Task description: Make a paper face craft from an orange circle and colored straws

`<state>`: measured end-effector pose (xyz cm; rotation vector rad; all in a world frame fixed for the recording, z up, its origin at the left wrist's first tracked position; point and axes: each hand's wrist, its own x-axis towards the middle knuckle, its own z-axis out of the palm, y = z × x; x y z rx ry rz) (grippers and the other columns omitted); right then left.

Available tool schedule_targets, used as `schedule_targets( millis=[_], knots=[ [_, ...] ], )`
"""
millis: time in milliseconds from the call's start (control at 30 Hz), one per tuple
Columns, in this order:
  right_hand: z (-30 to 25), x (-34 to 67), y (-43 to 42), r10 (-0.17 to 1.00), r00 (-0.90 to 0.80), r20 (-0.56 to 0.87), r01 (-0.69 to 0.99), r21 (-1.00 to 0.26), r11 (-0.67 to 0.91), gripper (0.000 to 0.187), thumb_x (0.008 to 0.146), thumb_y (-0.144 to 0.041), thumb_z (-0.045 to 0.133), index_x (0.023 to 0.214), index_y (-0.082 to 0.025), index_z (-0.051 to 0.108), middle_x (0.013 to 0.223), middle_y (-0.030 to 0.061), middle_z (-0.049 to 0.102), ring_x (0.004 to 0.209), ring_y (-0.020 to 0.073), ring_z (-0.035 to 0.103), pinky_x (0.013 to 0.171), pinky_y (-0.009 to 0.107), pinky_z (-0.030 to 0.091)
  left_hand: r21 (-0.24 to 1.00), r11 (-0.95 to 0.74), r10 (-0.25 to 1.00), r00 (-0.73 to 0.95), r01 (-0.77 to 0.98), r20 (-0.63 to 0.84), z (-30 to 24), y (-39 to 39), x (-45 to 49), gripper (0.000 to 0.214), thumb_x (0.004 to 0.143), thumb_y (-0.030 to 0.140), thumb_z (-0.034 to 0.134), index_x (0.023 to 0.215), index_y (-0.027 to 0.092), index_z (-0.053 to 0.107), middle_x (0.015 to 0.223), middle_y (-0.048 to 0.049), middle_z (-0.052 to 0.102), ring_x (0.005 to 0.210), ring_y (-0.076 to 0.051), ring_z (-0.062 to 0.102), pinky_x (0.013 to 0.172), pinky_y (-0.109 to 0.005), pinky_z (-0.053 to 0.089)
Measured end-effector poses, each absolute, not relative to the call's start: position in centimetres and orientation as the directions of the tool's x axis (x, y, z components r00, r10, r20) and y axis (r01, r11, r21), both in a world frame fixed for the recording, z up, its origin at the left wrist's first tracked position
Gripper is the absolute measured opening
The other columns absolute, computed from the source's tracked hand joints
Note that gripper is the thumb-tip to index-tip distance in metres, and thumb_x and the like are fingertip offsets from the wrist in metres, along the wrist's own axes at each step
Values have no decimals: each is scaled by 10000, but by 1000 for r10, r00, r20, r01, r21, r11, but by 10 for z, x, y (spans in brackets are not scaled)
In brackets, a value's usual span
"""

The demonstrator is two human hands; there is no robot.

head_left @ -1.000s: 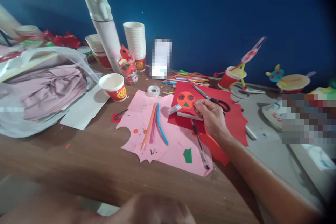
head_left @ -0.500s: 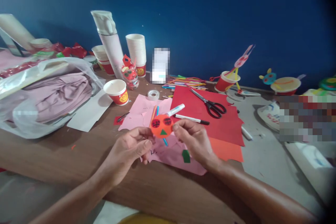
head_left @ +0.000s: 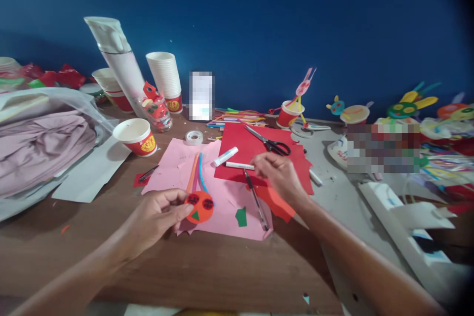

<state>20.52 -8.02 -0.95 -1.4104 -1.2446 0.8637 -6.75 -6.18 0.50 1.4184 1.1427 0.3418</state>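
Observation:
My left hand (head_left: pixel 163 212) pinches the edge of an orange paper disc (head_left: pixel 204 213) between thumb and fingers. The disc is made up as a face, with two dark scribbled eyes and a green triangle. Behind it, orange, purple and blue strips (head_left: pixel 202 173) lie on pink paper (head_left: pixel 222 197). My right hand (head_left: pixel 279 175) has its fingers closed over the right end of a white marker (head_left: pixel 239 165) on the red paper (head_left: pixel 233 140); that end is hidden. A clear pen (head_left: pixel 256 201) lies just below, beside a green paper scrap (head_left: pixel 241 217).
Black-handled scissors (head_left: pixel 272 144), a white glue stick (head_left: pixel 225 156) and a tape roll (head_left: pixel 194 137) lie nearby. To the left stand a paper cup (head_left: pixel 137 138), stacked cups (head_left: pixel 165 79) and a tall flask (head_left: pixel 122 64). Finished cup figures (head_left: pixel 291 112) line the wall at right.
My right hand has let go of the disc and moved right to the marker. My left hand now holds the disc alone, lower down. The view has turned right, and the pen has come into sight.

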Motion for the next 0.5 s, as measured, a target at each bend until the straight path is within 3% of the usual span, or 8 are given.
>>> schedule_targets(
  millis=[133,367,500],
  knots=[
    [-14,248,-66,912,371,173,365,-931,28,276,793,-404,549,695,-156,617,577,-12,538,539,105,472,529,225,389,871,41,728,582,490,-362,9,-70,-38,256,783,357,553,934,161,620,658,5,607,488,-85,454,458,-193,341],
    [-27,262,-63,904,367,219,510,-860,1,308,823,-413,506,648,-169,578,569,-20,537,560,114,479,546,230,364,708,-411,732,671,574,-118,-12,-89,-21,339,848,269,451,1175,257,539,771,7,652,629,-140,593,618,-252,466],
    [-28,257,-63,910,347,228,529,-848,11,314,822,-393,506,601,-173,545,570,-22,536,572,114,483,560,227,362,594,-588,687,727,549,8,-18,-94,-25,339,876,228,411,1200,251,510,892,-38,686,739,-169,640,674,-274,491]
  ],
)
